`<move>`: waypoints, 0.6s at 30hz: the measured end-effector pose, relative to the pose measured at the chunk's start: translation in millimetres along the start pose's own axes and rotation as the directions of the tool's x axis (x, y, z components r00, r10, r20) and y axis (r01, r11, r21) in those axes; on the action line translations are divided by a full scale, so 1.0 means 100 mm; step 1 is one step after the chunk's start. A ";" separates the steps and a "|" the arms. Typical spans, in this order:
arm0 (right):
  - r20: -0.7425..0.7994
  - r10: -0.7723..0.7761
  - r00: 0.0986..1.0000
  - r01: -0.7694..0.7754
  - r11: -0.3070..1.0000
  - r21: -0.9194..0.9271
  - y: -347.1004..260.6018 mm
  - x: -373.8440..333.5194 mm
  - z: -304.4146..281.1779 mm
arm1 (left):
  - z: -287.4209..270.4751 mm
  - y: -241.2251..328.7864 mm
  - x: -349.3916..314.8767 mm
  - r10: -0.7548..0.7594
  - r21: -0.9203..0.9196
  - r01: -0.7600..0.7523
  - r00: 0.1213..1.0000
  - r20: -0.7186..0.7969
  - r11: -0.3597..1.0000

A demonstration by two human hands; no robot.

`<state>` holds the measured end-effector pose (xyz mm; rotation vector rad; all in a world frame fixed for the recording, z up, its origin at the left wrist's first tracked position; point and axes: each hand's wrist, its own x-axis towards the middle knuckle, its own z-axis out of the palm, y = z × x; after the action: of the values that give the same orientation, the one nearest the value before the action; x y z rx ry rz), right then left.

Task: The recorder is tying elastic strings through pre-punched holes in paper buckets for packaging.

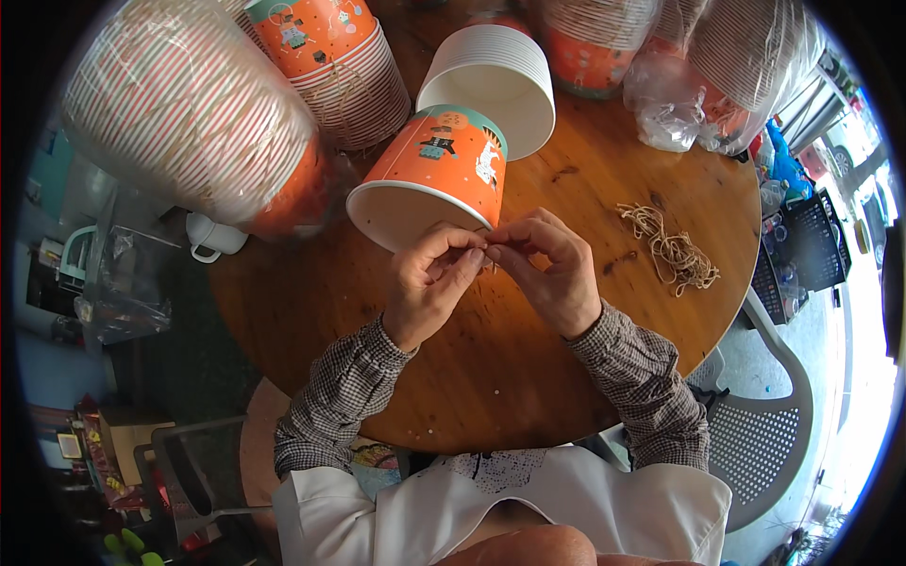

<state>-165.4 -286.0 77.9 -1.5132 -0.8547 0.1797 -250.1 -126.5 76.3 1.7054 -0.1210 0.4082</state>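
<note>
On the round wooden table, an orange paper bucket [442, 168] with cartoon figures lies tipped, its white-rimmed mouth toward me. My left hand [429, 283] and my right hand [552, 269] meet at the right end of that rim. Fingertips of both hands are pinched together on a thin tan string [494, 267]; only a short bit of it shows, and the fingers cover the rest. Right of my right hand lies a loose bundle of tan string [675, 253].
Behind the bucket lies a stack of white-lined paper buckets [505, 85]. A tall plastic-wrapped stack [198, 123] and an orange stack [344, 85] fill the far left. More wrapped stacks [604, 42] stand far right. A white mug [215, 236] is at the left edge; a grey chair [760, 424] stands right.
</note>
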 end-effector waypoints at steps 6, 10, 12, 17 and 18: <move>-0.096 -0.315 0.944 0.275 0.915 -0.296 0.05 0.00 0.04 | 0.04 0.02 -0.01 -0.064 -0.003 0.064 0.997 -0.049 0.998; -0.032 -0.438 0.898 0.371 0.796 -0.478 0.03 0.00 0.03 | 0.05 0.05 -0.01 -0.088 -0.012 0.088 0.991 -0.096 0.996; -0.035 -0.442 0.897 0.375 0.799 -0.469 0.01 0.01 0.04 | 0.07 0.05 -0.02 -0.090 -0.001 0.090 0.989 -0.120 0.996; -0.036 -0.387 0.921 0.337 0.841 -0.423 0.02 -0.01 0.04 | 0.06 0.00 -0.02 0.191 0.349 -0.150 0.978 -0.088 0.925; -0.035 -0.387 0.922 0.337 0.842 -0.421 0.01 -0.01 0.04 | 0.06 -0.04 -0.02 0.190 0.350 -0.148 0.978 -0.090 0.925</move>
<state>-168.3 -283.3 76.1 -1.6909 -1.1129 -0.3924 -249.9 -131.6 71.5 2.0146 -0.1133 0.6946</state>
